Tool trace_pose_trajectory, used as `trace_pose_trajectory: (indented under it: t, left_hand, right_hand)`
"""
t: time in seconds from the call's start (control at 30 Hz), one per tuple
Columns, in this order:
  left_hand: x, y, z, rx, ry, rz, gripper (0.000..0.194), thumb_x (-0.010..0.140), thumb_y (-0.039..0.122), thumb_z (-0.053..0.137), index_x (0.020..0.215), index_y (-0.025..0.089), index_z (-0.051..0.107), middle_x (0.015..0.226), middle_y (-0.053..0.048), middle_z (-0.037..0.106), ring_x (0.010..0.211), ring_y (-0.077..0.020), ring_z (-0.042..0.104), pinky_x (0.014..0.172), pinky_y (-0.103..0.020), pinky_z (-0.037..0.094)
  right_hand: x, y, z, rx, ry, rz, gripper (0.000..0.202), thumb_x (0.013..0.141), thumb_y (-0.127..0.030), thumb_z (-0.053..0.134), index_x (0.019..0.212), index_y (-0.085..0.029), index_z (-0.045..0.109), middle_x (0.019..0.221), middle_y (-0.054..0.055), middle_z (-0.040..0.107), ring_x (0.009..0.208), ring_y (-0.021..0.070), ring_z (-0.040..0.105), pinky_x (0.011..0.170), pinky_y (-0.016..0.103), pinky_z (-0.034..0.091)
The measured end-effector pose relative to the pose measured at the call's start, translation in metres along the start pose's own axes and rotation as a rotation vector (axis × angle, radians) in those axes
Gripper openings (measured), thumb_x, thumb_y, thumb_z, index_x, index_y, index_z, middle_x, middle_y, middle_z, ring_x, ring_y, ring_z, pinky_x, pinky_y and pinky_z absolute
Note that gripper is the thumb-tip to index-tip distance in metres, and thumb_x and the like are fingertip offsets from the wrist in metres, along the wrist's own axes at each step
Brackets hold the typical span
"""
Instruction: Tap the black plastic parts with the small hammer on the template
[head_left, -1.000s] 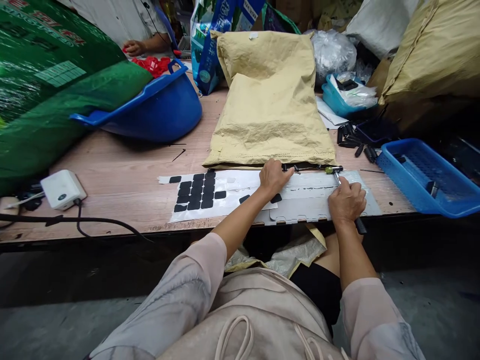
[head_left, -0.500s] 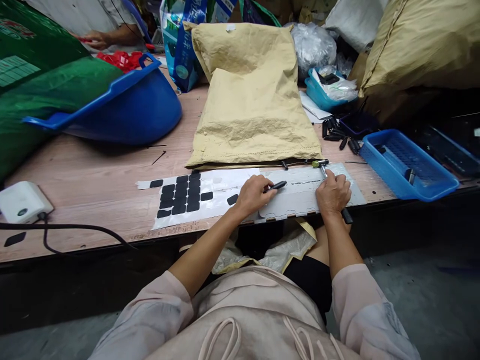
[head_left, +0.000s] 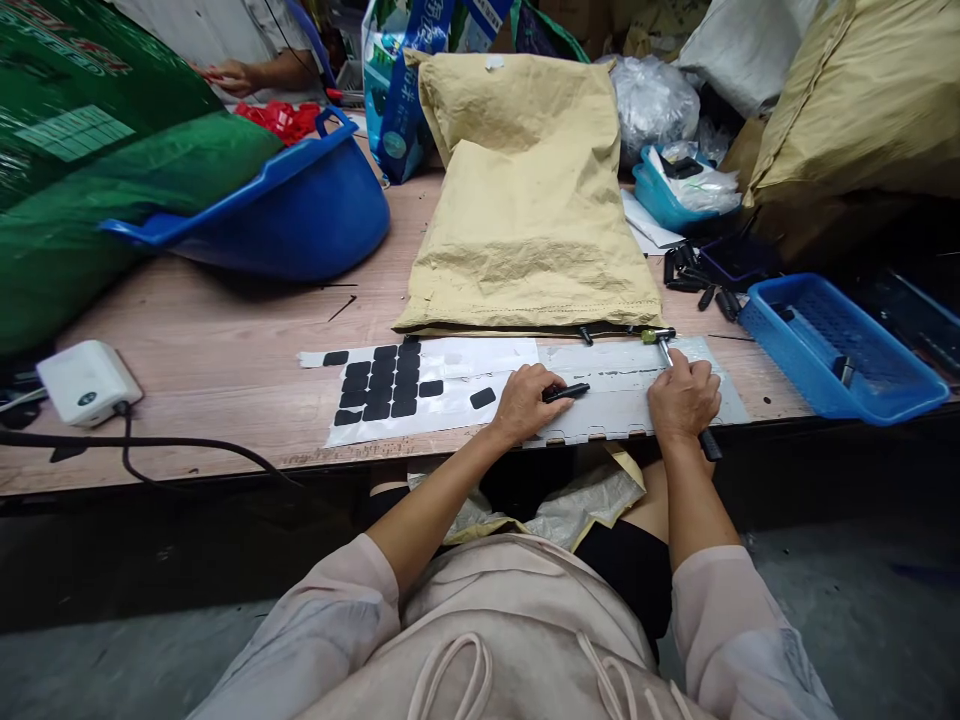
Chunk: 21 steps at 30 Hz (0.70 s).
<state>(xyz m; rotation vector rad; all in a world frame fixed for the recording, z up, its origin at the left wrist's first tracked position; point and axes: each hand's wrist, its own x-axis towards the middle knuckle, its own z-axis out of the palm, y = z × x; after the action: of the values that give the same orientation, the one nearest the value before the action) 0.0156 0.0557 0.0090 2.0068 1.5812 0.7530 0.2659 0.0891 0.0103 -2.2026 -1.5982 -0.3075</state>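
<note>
My left hand pinches a small black rod-shaped part and holds it flat against a grey metal plate at the table's front edge. My right hand grips a small hammer with a black handle; its head rests on the plate's far edge. To the left lies a white backing sheet with several black rounded pads stuck on it. One loose pad sits just left of my left hand.
A tan paper sack lies behind the plate. A blue basin and a green sack stand at the left. A blue tray is at the right, black parts behind it. A white box with a cable sits front left. Another person's hand is far back.
My left hand drew back from the sack's edge toward me, now holding a black rod-shaped part on the plate. My right hand stayed on the hammer.
</note>
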Motion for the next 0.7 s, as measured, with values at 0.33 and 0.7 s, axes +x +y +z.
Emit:
trace_pose_trajectory:
  t: [0.33, 0.7]
  left_hand:
    - [-0.0016, -0.0021, -0.0027, -0.031, 0.004, 0.015, 0.014, 0.085, 0.027, 0.083, 0.097, 0.023, 0.078, 0.091, -0.003, 0.069, 0.092, -0.0228, 0.061, 0.089, -0.038, 0.047]
    - [0.0020, -0.0049, 0.0011, 0.005, -0.012, 0.016, 0.018, 0.082, 0.029, 0.086, 0.098, 0.023, 0.079, 0.093, -0.003, 0.070, 0.094, -0.0239, 0.062, 0.090, -0.039, 0.049]
  right_hand:
    - [-0.0008, 0.0020, 0.0037, 0.023, 0.016, 0.010, 0.040, 0.099, -0.024, 0.049, 0.131, -0.025, 0.074, 0.109, 0.013, 0.060, 0.094, 0.0253, 0.047, 0.075, 0.036, 0.032]
    - [0.0077, 0.0074, 0.0028, 0.121, -0.029, 0.027, 0.041, 0.096, -0.021, 0.053, 0.129, -0.024, 0.077, 0.110, 0.014, 0.063, 0.095, 0.0257, 0.054, 0.078, 0.037, 0.042]
